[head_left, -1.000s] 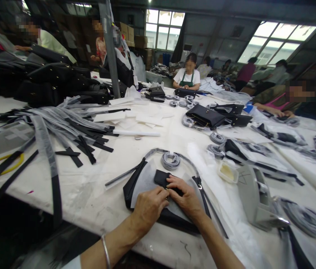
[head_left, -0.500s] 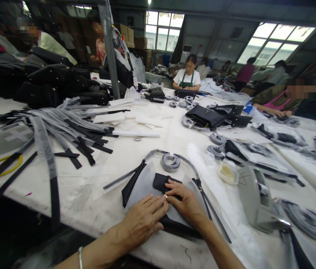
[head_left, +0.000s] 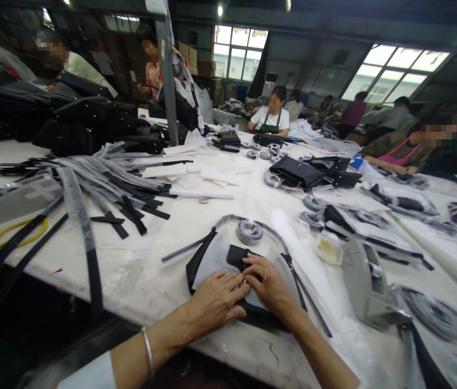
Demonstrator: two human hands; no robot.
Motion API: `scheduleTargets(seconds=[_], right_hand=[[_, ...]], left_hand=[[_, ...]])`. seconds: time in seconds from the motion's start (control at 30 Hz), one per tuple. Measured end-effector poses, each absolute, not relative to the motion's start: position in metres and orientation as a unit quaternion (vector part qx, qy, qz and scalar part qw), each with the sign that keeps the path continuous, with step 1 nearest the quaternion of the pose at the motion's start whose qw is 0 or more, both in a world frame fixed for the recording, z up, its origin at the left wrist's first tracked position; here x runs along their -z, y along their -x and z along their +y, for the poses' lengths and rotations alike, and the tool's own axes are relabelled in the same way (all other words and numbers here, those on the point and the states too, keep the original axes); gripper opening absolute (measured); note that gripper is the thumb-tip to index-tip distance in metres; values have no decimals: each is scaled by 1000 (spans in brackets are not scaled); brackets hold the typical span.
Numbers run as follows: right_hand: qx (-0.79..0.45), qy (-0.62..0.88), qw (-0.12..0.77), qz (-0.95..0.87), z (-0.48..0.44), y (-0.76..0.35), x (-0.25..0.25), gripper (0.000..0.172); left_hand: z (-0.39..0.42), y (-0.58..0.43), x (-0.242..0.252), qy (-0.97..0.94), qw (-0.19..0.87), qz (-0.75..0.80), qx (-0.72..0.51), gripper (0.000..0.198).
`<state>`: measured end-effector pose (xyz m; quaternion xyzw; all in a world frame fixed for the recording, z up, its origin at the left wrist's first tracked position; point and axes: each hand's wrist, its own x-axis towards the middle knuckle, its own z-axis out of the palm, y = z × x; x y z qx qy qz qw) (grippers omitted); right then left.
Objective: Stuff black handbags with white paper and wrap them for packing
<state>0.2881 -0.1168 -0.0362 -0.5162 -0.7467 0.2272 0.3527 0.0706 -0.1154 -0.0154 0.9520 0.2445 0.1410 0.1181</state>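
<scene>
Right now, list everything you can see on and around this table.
table: one, white, across the view
black bag: one, near edge
grey sheet: one, over the black bag
coiled strap: one, grey-wrapped, just beyond the bag
wrapped straps: many, black, left
yellow loop: one, far left
white sheets: several, centre
handbags: a few, black, centre right
small tray: one, pale, right of the bag
grey device: one, right
co-workers: several, far side
left hand: one, bare, flat on the grey sheet
right hand: one, bare, fingers on the black bag
</scene>
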Motion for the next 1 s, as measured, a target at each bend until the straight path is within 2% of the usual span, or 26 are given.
scheduleTargets(seconds=[0.2,0.43,0.57,0.67,0.8,0.93,0.97,1.0], right_hand=[[-218,472,309,-796,-124,-290,26,26],[-155,444,277,-838,-120,-279,15,20],[-113,488,245,-830,-123,-265,10,18],[-103,559,224,-792,-131,-254,13,18],[-116,628,268,-722,-136,-245,15,20],[-133,640,268,-708,-126,-255,9,8],[-108,648,259,-708,-122,-260,10,10],[-73,657,245,-709,-118,-266,13,19]], left_hand=[[-119,-66,36,-941,102,225,-232,42],[-121,-68,44,-931,113,233,-257,27],[-122,-70,40,-930,124,255,-235,20],[-122,-72,36,-928,134,284,-199,24],[-120,-75,28,-941,114,282,-147,27],[-120,-76,8,-948,120,271,-116,26],[-120,-76,1,-947,127,274,-112,21],[-120,-77,-6,-945,135,277,-106,16]])
